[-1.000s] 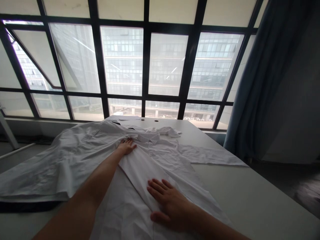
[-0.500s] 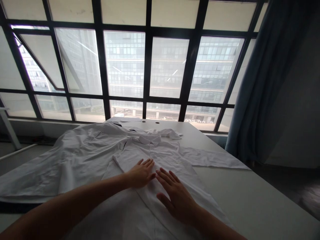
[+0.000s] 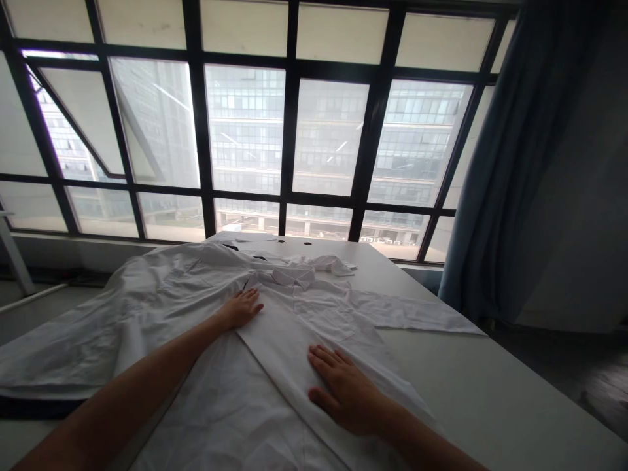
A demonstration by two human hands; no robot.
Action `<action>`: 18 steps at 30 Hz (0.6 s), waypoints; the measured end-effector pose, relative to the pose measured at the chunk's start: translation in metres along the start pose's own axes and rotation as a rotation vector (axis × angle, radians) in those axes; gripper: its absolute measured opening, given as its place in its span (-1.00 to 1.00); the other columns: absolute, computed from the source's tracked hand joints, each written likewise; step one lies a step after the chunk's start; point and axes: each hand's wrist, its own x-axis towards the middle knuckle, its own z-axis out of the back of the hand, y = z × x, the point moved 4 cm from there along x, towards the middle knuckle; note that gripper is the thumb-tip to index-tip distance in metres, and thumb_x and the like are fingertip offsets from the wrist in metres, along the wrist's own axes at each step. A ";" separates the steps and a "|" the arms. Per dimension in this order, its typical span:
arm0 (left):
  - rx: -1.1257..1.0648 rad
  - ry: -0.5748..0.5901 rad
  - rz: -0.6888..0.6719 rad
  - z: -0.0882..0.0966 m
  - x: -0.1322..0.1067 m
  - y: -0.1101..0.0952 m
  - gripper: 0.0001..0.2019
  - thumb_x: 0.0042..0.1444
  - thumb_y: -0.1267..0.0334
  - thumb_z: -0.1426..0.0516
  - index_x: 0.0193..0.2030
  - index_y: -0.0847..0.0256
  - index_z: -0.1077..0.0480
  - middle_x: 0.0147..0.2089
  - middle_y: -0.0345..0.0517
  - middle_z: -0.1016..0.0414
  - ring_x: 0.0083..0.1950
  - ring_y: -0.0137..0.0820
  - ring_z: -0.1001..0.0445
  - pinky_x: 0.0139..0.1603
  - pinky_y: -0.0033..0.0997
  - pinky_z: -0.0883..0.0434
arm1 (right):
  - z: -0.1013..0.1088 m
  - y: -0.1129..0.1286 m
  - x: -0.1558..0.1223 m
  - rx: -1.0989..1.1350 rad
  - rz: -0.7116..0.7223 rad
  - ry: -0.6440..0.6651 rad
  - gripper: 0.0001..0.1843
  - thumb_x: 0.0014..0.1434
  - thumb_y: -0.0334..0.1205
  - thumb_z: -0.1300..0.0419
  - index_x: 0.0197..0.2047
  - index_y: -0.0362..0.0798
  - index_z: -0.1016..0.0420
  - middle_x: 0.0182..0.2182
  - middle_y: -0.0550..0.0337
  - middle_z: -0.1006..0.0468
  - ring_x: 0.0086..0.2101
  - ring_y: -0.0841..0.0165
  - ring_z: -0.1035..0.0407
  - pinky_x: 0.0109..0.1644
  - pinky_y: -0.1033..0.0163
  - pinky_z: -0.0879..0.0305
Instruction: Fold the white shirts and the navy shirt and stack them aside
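Note:
A white collared shirt (image 3: 275, 327) lies spread on the table, its collar (image 3: 293, 277) toward the window and one sleeve (image 3: 417, 311) stretched out to the right. My left hand (image 3: 240, 307) rests flat near the shirt's left shoulder, fingers extended. Lower down and to the right, my right hand (image 3: 346, 392) lies flat on the shirt front with its thumb apart from the fingers. Neither hand grips the cloth. Beneath my left forearm, a long folded edge of fabric runs diagonally down the shirt.
More white garments (image 3: 161, 281) lie rumpled on the left and at the back. The white table (image 3: 466, 386) extends to the right. Beyond it stand a black-framed window (image 3: 287, 131) and a dark blue curtain (image 3: 495, 196). A white metal leg (image 3: 17, 255) shows at far left.
My left hand has slid left and away from me, toward the shirt's shoulder, parting from the right hand. My right hand has shifted slightly down, still flat on the cloth.

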 end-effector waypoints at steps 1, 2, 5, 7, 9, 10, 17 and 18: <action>0.010 -0.054 0.005 0.001 -0.003 -0.001 -0.46 0.33 0.02 0.14 0.32 0.27 -0.22 0.40 0.09 -0.13 0.43 -0.15 -0.04 0.40 -0.02 0.03 | 0.004 -0.006 0.002 0.005 0.003 -0.063 -0.34 0.25 0.08 -0.05 0.32 -0.09 -0.26 0.31 -0.03 -0.20 0.29 0.12 -0.08 0.37 -0.02 0.03; 0.014 -0.090 0.011 0.002 -0.005 -0.002 -0.47 0.34 0.03 0.15 0.30 0.27 -0.25 0.38 0.10 -0.17 0.42 -0.14 -0.07 0.39 -0.01 0.02 | 0.010 -0.015 0.004 0.009 -0.007 -0.147 -0.39 0.25 0.08 -0.06 0.25 -0.08 -0.36 0.25 -0.04 -0.32 0.23 0.12 -0.20 0.32 0.00 -0.08; -0.015 -0.084 0.025 0.000 -0.010 -0.001 -0.49 0.34 0.06 0.16 0.24 0.27 -0.33 0.32 0.11 -0.27 0.36 -0.13 -0.19 0.35 -0.01 -0.10 | 0.039 -0.069 0.004 -0.022 -0.148 -0.453 -0.49 0.28 0.10 0.02 0.02 -0.06 -0.53 0.02 -0.05 -0.54 0.03 0.16 -0.41 0.16 0.06 -0.27; -0.037 -0.046 0.036 -0.002 -0.011 0.001 -0.50 0.32 0.06 0.13 0.23 0.27 -0.34 0.32 0.12 -0.28 0.35 -0.12 -0.21 0.33 -0.01 -0.14 | 0.057 -0.122 -0.004 -0.096 -0.360 -0.568 -0.49 0.28 0.07 0.04 0.03 -0.06 -0.52 0.01 -0.04 -0.54 0.04 0.16 -0.40 0.17 0.07 -0.25; -0.041 -0.040 0.047 -0.002 -0.012 0.002 -0.50 0.30 0.05 0.09 0.23 0.27 -0.34 0.34 0.12 -0.25 0.36 -0.10 -0.19 0.34 0.00 -0.12 | 0.068 -0.178 -0.020 -0.226 -0.643 -0.594 -0.44 0.28 0.06 0.07 0.16 -0.07 -0.44 0.14 -0.08 -0.44 0.16 0.11 -0.27 0.24 0.01 -0.15; -0.043 -0.040 0.049 -0.002 -0.012 0.002 -0.50 0.29 0.05 0.08 0.24 0.27 -0.33 0.34 0.12 -0.24 0.36 -0.11 -0.20 0.34 0.00 -0.12 | 0.071 -0.203 -0.029 -0.279 -0.794 -0.567 -0.38 0.27 0.11 0.08 0.24 -0.06 -0.36 0.20 -0.13 -0.35 0.21 0.04 -0.20 0.25 -0.08 -0.10; -0.041 -0.043 0.031 0.001 -0.013 0.000 -0.52 0.29 0.05 0.06 0.23 0.23 -0.33 0.33 0.11 -0.26 0.34 -0.13 -0.21 0.33 -0.03 -0.11 | 0.058 -0.268 -0.049 -0.255 -1.063 -0.316 -0.23 0.26 0.22 0.21 0.35 -0.09 -0.20 0.37 -0.13 -0.04 0.34 0.02 0.12 0.30 -0.28 0.16; -0.043 -0.039 0.034 0.001 -0.014 0.000 -0.52 0.29 0.05 0.06 0.24 0.24 -0.32 0.33 0.10 -0.26 0.35 -0.13 -0.20 0.33 -0.03 -0.11 | 0.057 -0.267 -0.046 -0.259 -1.039 -0.323 -0.23 0.26 0.20 0.20 0.33 -0.11 -0.22 0.37 -0.11 -0.05 0.34 0.03 0.11 0.31 -0.28 0.17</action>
